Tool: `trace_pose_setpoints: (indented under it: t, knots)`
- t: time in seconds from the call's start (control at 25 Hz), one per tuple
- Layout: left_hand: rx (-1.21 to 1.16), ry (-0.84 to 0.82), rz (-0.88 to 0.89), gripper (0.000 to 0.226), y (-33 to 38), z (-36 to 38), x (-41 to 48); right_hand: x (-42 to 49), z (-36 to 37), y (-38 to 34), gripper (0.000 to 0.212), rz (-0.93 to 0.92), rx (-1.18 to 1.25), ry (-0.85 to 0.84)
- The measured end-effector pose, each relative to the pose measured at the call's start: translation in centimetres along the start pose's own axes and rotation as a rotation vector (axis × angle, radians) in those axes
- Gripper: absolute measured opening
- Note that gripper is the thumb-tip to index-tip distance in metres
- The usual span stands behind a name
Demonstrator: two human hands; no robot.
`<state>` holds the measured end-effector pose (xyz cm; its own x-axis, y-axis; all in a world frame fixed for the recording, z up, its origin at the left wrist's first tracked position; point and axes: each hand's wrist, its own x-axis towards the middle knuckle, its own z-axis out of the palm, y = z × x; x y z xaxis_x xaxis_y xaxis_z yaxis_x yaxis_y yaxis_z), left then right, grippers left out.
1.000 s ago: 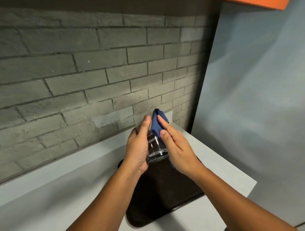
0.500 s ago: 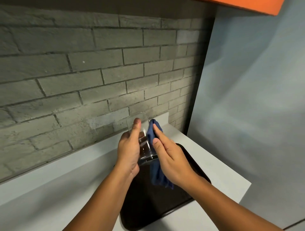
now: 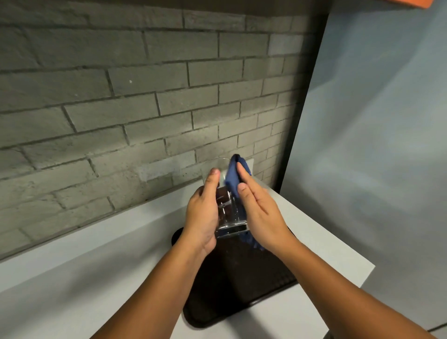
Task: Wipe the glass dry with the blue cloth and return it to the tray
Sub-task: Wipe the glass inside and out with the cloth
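holding the glass (image 3: 226, 213) up over the tray (image 3: 242, 290), the person has both hands clamped around it, well above the counter. glass is clear and hard to trace: rim only faintly visible against the brick wall (image 3: 121, 109), left side hidden behind the left hand (image 3: 203, 217), right side hidden by cloth and the right hand (image 3: 260, 213). thick base shows best, a bright reflective slab at the bottom between the palms. glass tilted slightly, mouth away from the camera. cannot tell if any water remains on it.

left hand wraps the glass's side, thumb laid straight up the wall toward the rim; its fingers are out of sight behind the glass. right hand is flat, fingers together, pressing the blue cloth (image 3: 234, 179) against the glass's right side. cloth is dark blue, soft, bunched; a fold pokes above the fingertips near the rim, a ragged end hangs under the heel of the hand. middle part covered by the palm.

tray is dark, matte, rounded corners, raised lip, fine ribbed texture on the floor; forearms cover much of it. it sits on a smooth pale grey counter (image 3: 72, 278). wall is rough grey brick with recessed joints. plain bluish panel (image 3: 375, 145) on the right; orange corner (image 3: 411, 3) cut off at top edge.
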<state>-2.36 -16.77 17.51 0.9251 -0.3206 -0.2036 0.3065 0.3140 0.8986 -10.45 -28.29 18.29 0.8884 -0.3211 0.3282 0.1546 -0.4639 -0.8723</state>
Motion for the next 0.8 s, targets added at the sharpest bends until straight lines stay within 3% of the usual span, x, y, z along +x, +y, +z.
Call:
trace_pose_setpoints:
  t: [0.08, 0.2, 0.32, 0.48, 0.64, 0.72, 0.8]
  knots:
    - [-0.018, -0.008, -0.013, 0.069, 0.1, 0.1, -0.3, 0.0, 0.3, -0.4, 0.047, 0.006, 0.039, 0.025]
    - [-0.032, -0.057, 0.028, 0.097, 0.2, 0.4, -0.5, -0.4, 0.5, -0.6, 0.048, -0.071, -0.091, 0.069]
    - [-0.002, -0.075, 0.046, 0.086, 0.1, 0.3, -0.8, 0.7, -0.1, -0.3, 0.046, 0.075, 0.129, -0.007]
    - [0.009, -0.067, -0.005, 0.076, 0.5, -0.3, -0.3, -0.6, 0.2, -0.5, 0.054, -0.065, -0.105, 0.057]
    - [-0.032, -0.12, 0.001, 0.08, 0.8, -0.5, -0.3, 0.2, -0.2, 0.1, 0.049, 0.085, 0.171, -0.002]
    - [-0.018, -0.138, 0.01, 0.085, 0.9, -0.4, -0.2, 0.0, -0.2, -0.1, 0.05, 0.116, 0.176, 0.007]
    - [-0.027, -0.152, 0.025, 0.074, 0.9, -0.3, 0.0, 0.0, -0.3, -0.1, 0.05, 0.094, 0.128, 0.03]
